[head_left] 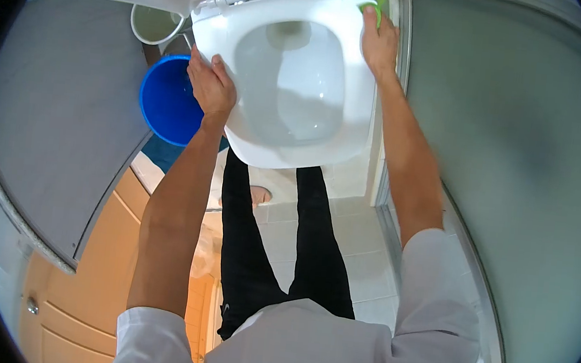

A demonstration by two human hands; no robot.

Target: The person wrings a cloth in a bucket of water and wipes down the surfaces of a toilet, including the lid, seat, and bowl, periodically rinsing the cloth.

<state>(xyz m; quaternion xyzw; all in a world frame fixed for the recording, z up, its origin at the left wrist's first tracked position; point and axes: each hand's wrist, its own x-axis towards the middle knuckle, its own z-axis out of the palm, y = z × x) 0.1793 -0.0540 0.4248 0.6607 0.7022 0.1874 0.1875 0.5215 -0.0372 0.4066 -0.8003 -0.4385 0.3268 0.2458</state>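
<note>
A white toilet seat [356,97] lies over the toilet bowl [313,89], whose inside shows through the opening. My left hand [212,86] grips the seat's left edge, thumb on top and fingers along the outer side. Close to the seat's back right corner, my right hand [380,47] is closed on a bright green curved item [372,11]. Only a small part of that item shows, so its kind is unclear. Beside my left hand stands a blue bucket [165,103].
A white bucket [155,25] stands behind the blue one. Grey countertop [63,104] juts in at left, above a wooden door [77,294]. A frosted glass panel [512,133] in a metal frame borders the right side. White tiles [348,236] cover the floor.
</note>
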